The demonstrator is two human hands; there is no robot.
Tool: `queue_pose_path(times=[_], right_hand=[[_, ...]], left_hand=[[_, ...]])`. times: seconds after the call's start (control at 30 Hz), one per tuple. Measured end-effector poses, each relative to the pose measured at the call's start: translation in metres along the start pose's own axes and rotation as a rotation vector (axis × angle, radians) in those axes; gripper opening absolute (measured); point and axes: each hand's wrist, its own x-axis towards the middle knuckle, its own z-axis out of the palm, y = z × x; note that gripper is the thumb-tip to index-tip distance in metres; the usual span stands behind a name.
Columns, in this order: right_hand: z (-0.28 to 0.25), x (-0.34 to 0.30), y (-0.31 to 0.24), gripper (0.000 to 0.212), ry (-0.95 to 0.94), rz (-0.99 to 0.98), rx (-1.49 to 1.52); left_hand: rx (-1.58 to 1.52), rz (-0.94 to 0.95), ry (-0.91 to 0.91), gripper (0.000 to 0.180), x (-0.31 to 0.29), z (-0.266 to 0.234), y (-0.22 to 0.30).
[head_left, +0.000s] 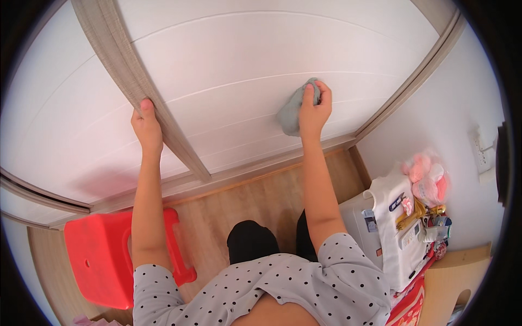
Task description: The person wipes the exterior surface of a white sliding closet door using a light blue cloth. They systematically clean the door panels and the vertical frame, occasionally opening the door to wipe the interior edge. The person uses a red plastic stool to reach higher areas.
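My right hand (pixel 315 110) is closed on a grey-green cloth (pixel 291 115), which hangs bunched against the white panelled sliding door (pixel 239 103). Thumb and fingers pinch the cloth's upper part, and its lower end droops to the left of my wrist. On the left, my left hand (pixel 147 128) grips the wood-grain vertical frame (pixel 126 68) of the door, its thumb on the front face. The other fingers of that hand are mostly hidden behind the frame's edge.
A red plastic stool (pixel 100 261) stands at lower left on the wooden floor (pixel 209 217). At right, a white-covered cabinet (pixel 389 233) carries small items and a bag of pink things (pixel 427 179). A wall socket (pixel 480 155) sits beyond, near a pale wooden piece (pixel 451 280).
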Motion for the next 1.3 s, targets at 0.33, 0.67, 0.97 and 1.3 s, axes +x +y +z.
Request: queue_pose_path(times=[0.33,0.67,0.97,1.3], right_hand=[[0.040,-0.071,-0.034,0.012,-0.527,-0.337,-0.113],[0.030,-0.062,-0.023,0.009,-0.441,-0.078,-0.146],[0.048,-0.053,-0.043,0.007,-0.465,-0.242,-0.088],[0.053,-0.063,-0.051,0.004,-0.504,-0.145,-0.056]], left_hand=[[0.081,-0.065,-0.025,0.071,0.001,-0.009,-0.007],[-0.006,0.012,0.059,0.062,-0.002,0.004,0.002],[0.044,0.021,0.064,0.061,0.000,0.000,-0.004],[0.091,-0.020,0.007,0.072,-0.001,-0.004,-0.007]])
